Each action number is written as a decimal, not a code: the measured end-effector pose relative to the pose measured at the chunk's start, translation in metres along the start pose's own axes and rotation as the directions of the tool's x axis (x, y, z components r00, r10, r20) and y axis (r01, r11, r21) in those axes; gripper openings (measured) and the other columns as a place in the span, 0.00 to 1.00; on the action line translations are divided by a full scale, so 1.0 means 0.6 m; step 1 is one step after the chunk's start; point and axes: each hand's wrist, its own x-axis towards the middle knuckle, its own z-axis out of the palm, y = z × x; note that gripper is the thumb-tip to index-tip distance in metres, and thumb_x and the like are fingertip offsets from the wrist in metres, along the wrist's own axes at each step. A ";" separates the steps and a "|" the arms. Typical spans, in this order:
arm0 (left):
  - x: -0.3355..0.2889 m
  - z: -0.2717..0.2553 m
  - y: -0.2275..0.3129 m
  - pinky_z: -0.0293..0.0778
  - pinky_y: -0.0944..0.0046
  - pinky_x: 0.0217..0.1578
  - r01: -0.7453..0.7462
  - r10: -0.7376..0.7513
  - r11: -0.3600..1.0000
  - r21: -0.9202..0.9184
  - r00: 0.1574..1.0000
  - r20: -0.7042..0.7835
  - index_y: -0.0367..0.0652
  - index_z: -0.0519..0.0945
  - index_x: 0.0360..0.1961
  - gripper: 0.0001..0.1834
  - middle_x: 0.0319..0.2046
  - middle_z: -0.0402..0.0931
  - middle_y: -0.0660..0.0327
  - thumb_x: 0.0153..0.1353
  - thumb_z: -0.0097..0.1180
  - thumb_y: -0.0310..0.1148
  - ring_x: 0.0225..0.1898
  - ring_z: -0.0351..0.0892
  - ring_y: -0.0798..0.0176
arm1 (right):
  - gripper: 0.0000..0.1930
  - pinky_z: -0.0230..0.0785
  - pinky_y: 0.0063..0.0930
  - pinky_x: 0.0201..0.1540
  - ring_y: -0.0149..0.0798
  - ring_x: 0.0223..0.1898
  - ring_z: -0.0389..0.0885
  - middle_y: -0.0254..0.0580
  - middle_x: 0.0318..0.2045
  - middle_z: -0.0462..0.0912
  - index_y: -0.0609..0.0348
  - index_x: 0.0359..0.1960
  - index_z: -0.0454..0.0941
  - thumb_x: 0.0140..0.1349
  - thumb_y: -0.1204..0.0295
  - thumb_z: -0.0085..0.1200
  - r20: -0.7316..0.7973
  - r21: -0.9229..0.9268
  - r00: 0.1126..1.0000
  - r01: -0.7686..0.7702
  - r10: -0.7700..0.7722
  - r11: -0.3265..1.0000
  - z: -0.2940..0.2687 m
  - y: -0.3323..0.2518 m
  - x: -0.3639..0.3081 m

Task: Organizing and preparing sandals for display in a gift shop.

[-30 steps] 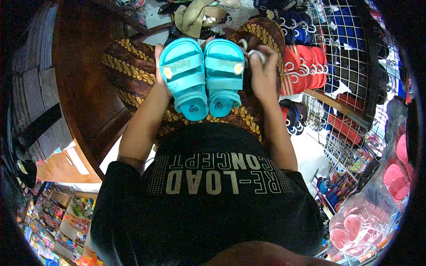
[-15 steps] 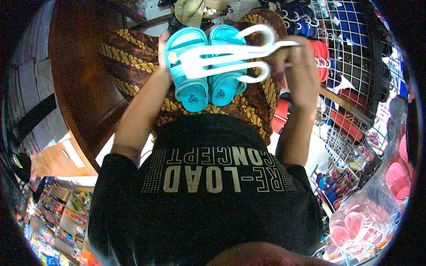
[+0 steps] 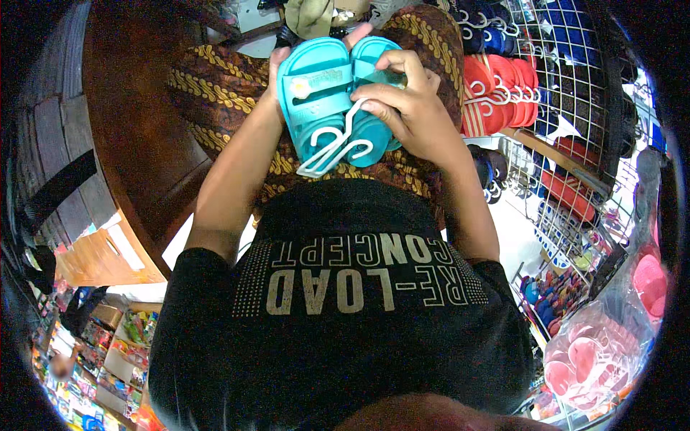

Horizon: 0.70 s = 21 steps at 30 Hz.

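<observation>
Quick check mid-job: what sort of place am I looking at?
Most likely a small shop selling footwear: red sandals are bunched beside a wire rack, and pink sandals sit in clear plastic at lower right.

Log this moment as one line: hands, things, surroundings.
left hand: holds turquoise sandals | right hand: holds white hanger in front of them | surroundings: red sandals at right, bagged pink sandals lower right
</observation>
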 end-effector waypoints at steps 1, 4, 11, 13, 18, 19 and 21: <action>0.004 -0.002 0.002 0.61 0.54 0.66 0.076 -0.079 0.986 0.147 0.997 0.014 0.37 0.54 0.69 0.67 0.69 0.54 0.50 0.35 0.57 0.73 0.65 0.62 0.51 | 0.07 0.55 0.39 0.56 0.43 0.53 0.70 0.40 0.49 0.68 0.41 0.39 0.84 0.60 0.63 0.59 0.002 0.005 1.000 -0.004 0.004 1.000 0.003 0.002 0.000; 0.015 -0.006 0.013 0.67 0.52 0.61 0.125 -0.125 0.992 0.005 0.992 0.020 0.39 0.59 0.66 0.60 0.66 0.56 0.46 0.37 0.57 0.69 0.61 0.67 0.48 | 0.07 0.55 0.40 0.56 0.44 0.53 0.70 0.41 0.49 0.69 0.41 0.39 0.85 0.59 0.63 0.61 -0.016 0.028 0.999 -0.047 0.048 0.998 0.006 0.004 0.001; 0.010 -0.002 -0.021 0.74 0.38 0.51 0.034 -0.033 0.994 -0.104 0.999 0.010 0.46 0.65 0.49 0.40 0.62 0.57 0.37 0.43 0.61 0.62 0.58 0.66 0.34 | 0.09 0.68 0.38 0.49 0.44 0.43 0.80 0.38 0.35 0.80 0.46 0.43 0.83 0.62 0.70 0.56 0.042 0.346 0.994 -0.109 0.101 0.932 -0.064 -0.038 -0.024; 0.009 -0.007 -0.013 0.69 0.38 0.55 0.066 -0.058 0.989 -0.135 0.996 0.067 0.46 0.66 0.47 0.38 0.65 0.52 0.41 0.44 0.58 0.64 0.62 0.61 0.35 | 0.11 0.74 0.33 0.40 0.42 0.35 0.84 0.42 0.31 0.84 0.54 0.46 0.81 0.63 0.74 0.53 -0.052 0.366 0.995 -0.057 0.081 0.929 -0.085 -0.042 -0.028; 0.007 -0.035 -0.001 0.67 0.36 0.58 0.126 -0.109 0.973 -0.196 0.989 0.098 0.46 0.67 0.46 0.36 0.68 0.47 0.45 0.47 0.55 0.64 0.64 0.58 0.34 | 0.15 0.75 0.29 0.39 0.36 0.38 0.84 0.48 0.40 0.85 0.60 0.52 0.76 0.65 0.77 0.46 0.448 0.839 0.884 -0.467 0.131 0.280 -0.089 -0.039 -0.039; 0.006 -0.040 0.000 0.69 0.36 0.56 0.124 -0.092 0.957 -0.261 0.987 0.134 0.46 0.66 0.46 0.36 0.68 0.47 0.44 0.48 0.55 0.64 0.64 0.58 0.34 | 0.15 0.75 0.28 0.39 0.37 0.38 0.84 0.47 0.40 0.85 0.61 0.53 0.76 0.67 0.76 0.45 0.476 0.873 0.869 -0.486 0.136 0.045 -0.085 -0.038 -0.041; 0.004 -0.047 0.002 0.73 0.37 0.52 0.179 -0.147 0.960 -0.215 0.977 0.156 0.46 0.65 0.48 0.37 0.68 0.47 0.43 0.49 0.54 0.65 0.64 0.58 0.33 | 0.15 0.75 0.28 0.41 0.38 0.40 0.84 0.47 0.41 0.84 0.61 0.55 0.74 0.68 0.73 0.45 0.414 0.908 0.906 -0.418 0.093 0.029 -0.075 -0.030 -0.040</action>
